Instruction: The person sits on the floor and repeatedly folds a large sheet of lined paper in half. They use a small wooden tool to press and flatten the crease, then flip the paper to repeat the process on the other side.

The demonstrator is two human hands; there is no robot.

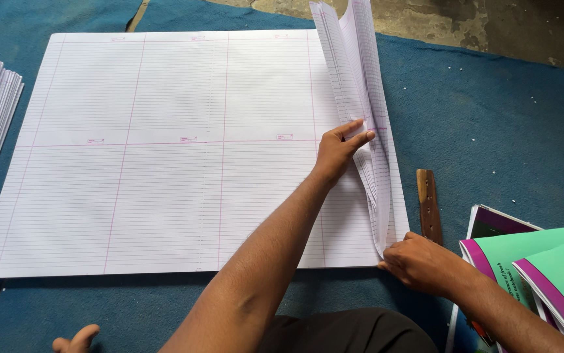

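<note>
Beside lifted ruled sheets point(360, 104): wooden stick point(429, 206), green covers point(549, 274).

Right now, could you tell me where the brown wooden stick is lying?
In the head view, the brown wooden stick lies on the blue mat at the right, between the ruled sheets' right edge and the green-and-purple booklets, just above the right hand.

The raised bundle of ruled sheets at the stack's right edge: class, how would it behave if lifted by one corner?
The raised sheets already curve and fan, so probably floppy. They are thin, so likely to crease. The left hand steadies them, which hints they might slide apart.
</note>
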